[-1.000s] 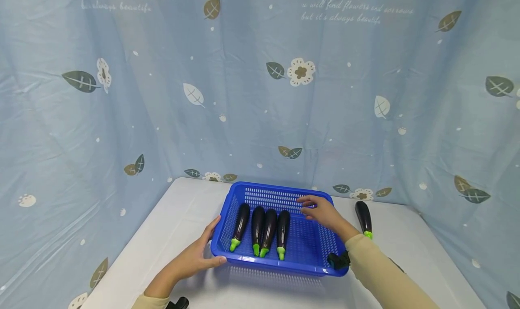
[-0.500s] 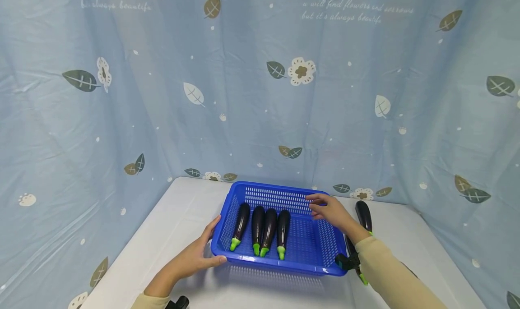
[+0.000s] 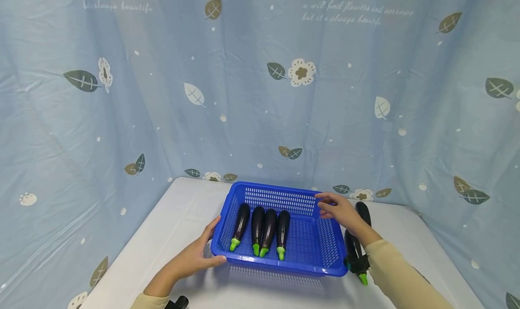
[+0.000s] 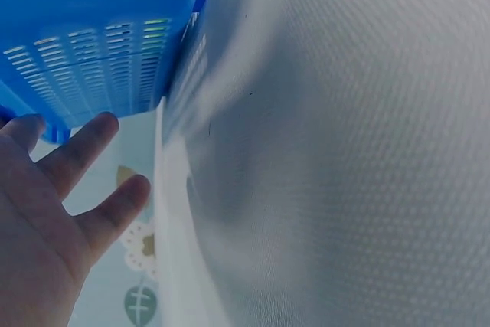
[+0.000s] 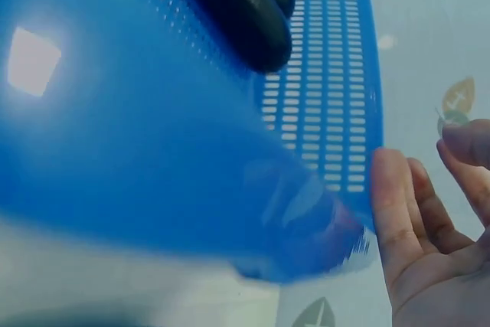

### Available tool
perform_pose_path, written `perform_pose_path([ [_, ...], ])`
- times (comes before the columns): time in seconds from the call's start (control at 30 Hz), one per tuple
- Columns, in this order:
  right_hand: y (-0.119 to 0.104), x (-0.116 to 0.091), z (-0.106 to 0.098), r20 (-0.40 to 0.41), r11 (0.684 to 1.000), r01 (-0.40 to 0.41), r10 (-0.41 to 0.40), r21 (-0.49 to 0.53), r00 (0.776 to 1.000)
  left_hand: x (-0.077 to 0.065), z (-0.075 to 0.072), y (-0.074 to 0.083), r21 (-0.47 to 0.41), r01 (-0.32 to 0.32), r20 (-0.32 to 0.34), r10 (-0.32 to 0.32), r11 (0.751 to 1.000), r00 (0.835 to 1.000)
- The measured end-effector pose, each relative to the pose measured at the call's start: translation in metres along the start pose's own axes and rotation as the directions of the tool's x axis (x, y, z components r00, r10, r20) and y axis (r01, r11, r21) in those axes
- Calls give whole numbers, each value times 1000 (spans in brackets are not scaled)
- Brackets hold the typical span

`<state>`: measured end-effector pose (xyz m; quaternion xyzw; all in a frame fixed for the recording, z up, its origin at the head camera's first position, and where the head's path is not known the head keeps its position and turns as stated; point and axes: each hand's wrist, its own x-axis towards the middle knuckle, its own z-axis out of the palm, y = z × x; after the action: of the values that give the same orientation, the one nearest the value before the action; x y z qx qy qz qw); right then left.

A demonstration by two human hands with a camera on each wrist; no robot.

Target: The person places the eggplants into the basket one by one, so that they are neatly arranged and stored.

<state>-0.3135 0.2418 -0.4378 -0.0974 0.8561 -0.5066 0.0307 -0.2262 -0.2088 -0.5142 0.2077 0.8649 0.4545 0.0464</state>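
Observation:
A blue perforated plastic basket (image 3: pixel 280 267) holds several dark eggplants (image 3: pixel 283 228) with green stems, side by side in its left half, stems toward the front. My left hand (image 3: pixel 191 258) rests at the basket's front left corner, thumb by the front rim and fingers along the left side. Spread, fairly straight fingers show beside the basket wall in the left wrist view. Over the back right corner hovers my right hand (image 3: pixel 341 212), fingers lightly bent, nothing held. To the right of the basket lie an eggplant (image 3: pixel 363 211) and a nearer eggplant (image 3: pixel 363 278), both partly hidden by the right arm.
The basket stands on a white-covered table (image 3: pixel 191 205). A blue patterned curtain (image 3: pixel 252 97) closes off the back and both sides. A dark sliver of something (image 3: pixel 421 274) peeks out past the right sleeve.
My right hand has moved right, from over the basket's inside to its back right corner. The nearer eggplant beside the basket has come into view. The left hand has stayed still.

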Motion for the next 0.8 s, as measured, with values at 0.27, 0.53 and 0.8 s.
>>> perform_pose_path([
  [0.27, 8, -6, -9, -39, 996, 15, -18, -89, 999, 0, 0, 0, -3, -2, -4, 2, 1000, 1000],
  [0.53, 15, -14, -17, -93, 994, -20, 10, -104, 996, 0, 1, -1, -1, -3, -2, 3, 1000, 1000],
  [0.8, 23, -19, -22, -133, 991, -40, 22, -130, 991, 0, 1, -1, -3, -10, -2, 10, 1000, 1000],
])
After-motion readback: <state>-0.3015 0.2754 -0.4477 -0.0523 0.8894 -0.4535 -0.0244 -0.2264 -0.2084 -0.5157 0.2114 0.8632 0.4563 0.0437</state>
